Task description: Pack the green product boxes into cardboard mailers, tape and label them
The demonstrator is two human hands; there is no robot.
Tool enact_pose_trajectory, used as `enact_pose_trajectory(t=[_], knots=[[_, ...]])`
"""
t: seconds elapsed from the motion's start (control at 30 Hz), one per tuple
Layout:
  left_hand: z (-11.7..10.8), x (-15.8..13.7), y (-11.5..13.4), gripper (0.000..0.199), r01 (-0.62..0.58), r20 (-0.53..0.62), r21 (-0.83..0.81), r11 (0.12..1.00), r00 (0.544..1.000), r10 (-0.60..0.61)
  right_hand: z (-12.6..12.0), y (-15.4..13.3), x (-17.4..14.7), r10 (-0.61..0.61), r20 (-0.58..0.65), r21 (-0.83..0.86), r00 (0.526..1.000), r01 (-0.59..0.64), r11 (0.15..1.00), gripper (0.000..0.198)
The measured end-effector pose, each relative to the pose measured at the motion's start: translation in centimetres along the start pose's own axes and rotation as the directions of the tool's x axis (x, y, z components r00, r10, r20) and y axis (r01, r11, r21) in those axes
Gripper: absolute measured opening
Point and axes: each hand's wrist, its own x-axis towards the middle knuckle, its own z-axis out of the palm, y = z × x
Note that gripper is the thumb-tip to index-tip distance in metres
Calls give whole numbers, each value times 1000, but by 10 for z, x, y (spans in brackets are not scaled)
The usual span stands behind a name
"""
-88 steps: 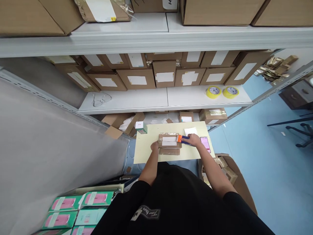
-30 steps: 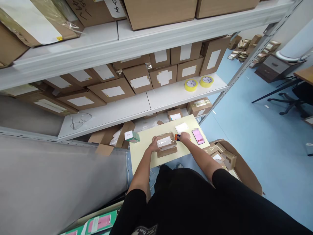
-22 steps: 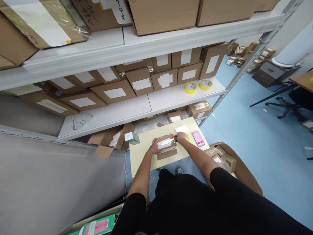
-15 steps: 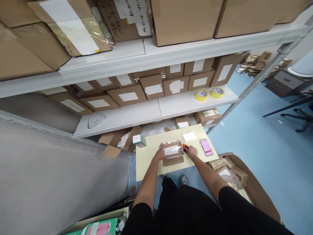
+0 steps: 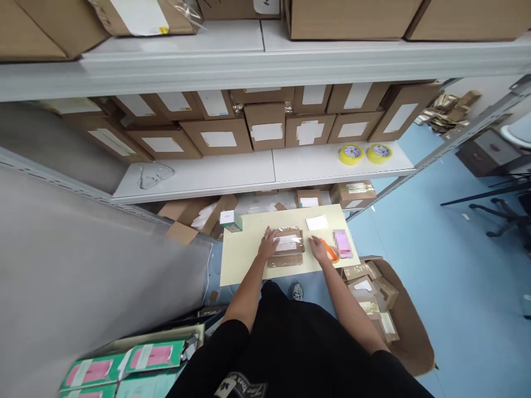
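Note:
A small brown cardboard box (image 5: 295,250) lies on the pale yellow tabletop (image 5: 244,260), with clear tape and a white label across its top and a flap out at its near side. My left hand (image 5: 269,244) holds the box at its left end, the fingers partly over the top. To the right of the box, my right hand (image 5: 317,249) is closed round an orange tape dispenser (image 5: 332,253), which partly shows beyond the hand. A phone with a pink screen (image 5: 342,243) lies beside the dispenser. Behind it is a white stack of labels or paper (image 5: 317,223).
A small white-and-green box (image 5: 231,220) stands at the table's back left. Two yellow tape rolls (image 5: 350,155) and clear glasses (image 5: 154,175) rest on the shelf (image 5: 232,172) ahead. A big carton (image 5: 409,331) of packed boxes stands right; green-and-pink packages (image 5: 153,355) lie lower left.
My right hand has turned the orange dispenser, so its body now points right, towards the phone. My left hand has shifted further onto the box top. The camera view has tilted down.

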Motion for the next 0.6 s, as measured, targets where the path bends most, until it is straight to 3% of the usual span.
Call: enact_pose_trajectory(t=[0.1,0.23,0.33,0.43,0.57,0.6], knots=[[7,-4,7,61,-12,-111,36,999,994,16,34,-28,7,43,38,61,998,-45,997,56],[9,-8,12,62,14,-160,42,999,987,-7,62,-36,4,16,-55,-11,998,-17,1000,55],[11,-8,14,69,73,-196,-15,997,978,-74,68,-31,3,-41,-64,-97,997,35,995,54],[12,-7,11,91,176,-272,-139,975,939,-209,67,-32,3,-53,-44,-131,998,47,990,56],[5,-7,0,108,362,-176,-333,871,883,-435,63,-44,-1,-39,-38,-104,998,35,994,54],[1,-7,-4,102,339,-202,-389,856,876,-439,61,-48,-2,-13,-32,-70,999,11,997,50]])
